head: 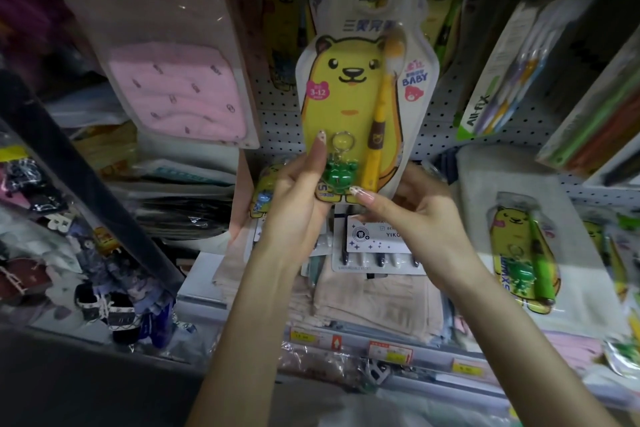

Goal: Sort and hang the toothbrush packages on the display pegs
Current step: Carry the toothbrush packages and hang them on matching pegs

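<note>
Held upright in front of the white pegboard (437, 135): a clear plastic package with a yellow bear card (349, 104), yellow toothbrush and green frog keyring. Squeezed at its lower left edge by the curled left grip (298, 198). Pinched at its bottom right by the right grip (419, 211). Lying lower right on a grey cloth (485, 177), another yellow bear package (519, 253).

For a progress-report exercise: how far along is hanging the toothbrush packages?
Done: bear packages hang on the pegboard. In hand: the left hand and right hand hold a yellow-brush package up at it. Left: a green-brush package lies loose at right.
</note>
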The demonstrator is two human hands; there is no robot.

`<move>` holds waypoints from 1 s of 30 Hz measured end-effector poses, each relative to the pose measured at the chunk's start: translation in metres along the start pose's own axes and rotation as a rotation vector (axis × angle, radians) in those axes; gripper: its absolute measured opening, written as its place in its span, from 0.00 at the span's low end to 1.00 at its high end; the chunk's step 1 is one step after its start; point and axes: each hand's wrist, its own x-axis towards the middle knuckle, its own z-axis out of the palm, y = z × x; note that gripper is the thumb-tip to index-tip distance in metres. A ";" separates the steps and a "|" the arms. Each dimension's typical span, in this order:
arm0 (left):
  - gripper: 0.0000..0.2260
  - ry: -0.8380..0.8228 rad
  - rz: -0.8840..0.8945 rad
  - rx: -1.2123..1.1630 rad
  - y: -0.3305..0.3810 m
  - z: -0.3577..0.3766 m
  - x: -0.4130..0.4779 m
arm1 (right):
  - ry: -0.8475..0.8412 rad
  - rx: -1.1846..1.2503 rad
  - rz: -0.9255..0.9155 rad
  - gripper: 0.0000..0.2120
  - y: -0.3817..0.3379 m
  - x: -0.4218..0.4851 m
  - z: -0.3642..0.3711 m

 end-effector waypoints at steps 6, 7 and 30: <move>0.14 0.020 -0.003 0.009 0.000 0.002 0.004 | 0.011 0.000 -0.011 0.13 0.000 0.001 -0.001; 0.15 0.019 -0.001 0.004 -0.001 0.001 0.004 | 0.012 -0.004 -0.012 0.13 0.000 0.002 -0.001; 0.13 0.014 -0.024 0.038 -0.015 -0.008 0.058 | 0.148 -0.001 0.106 0.09 0.013 0.045 -0.001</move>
